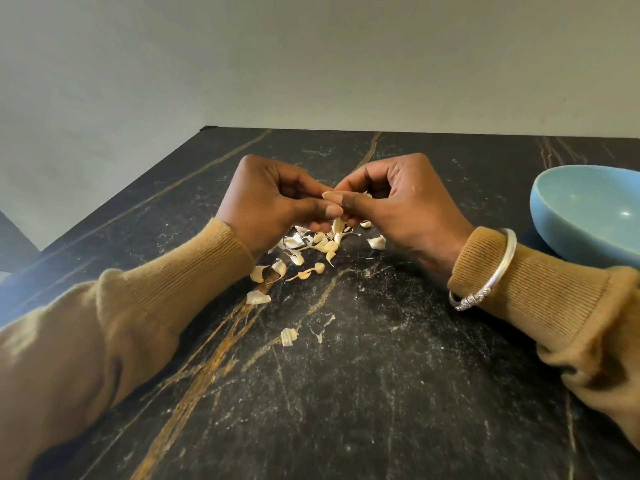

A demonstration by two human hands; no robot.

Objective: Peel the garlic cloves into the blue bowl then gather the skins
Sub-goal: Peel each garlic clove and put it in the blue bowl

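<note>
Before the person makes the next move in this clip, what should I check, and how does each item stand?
1. Grip: the left hand and right hand both pinch the pale garlic clove. Ok.
2. Clove fully peeled: the fingers cover most of it. Cannot tell.
3. The light blue round bowl stands upright on the right hand's side, mouth open. Ok.
4. Bowl contents: part of the bowl is out of frame. Cannot tell.
5. Skins gathered: the papery garlic skins lie scattered on the dark veined stone table, and one stray skin lies apart, nearer the person. Not ok.
</note>
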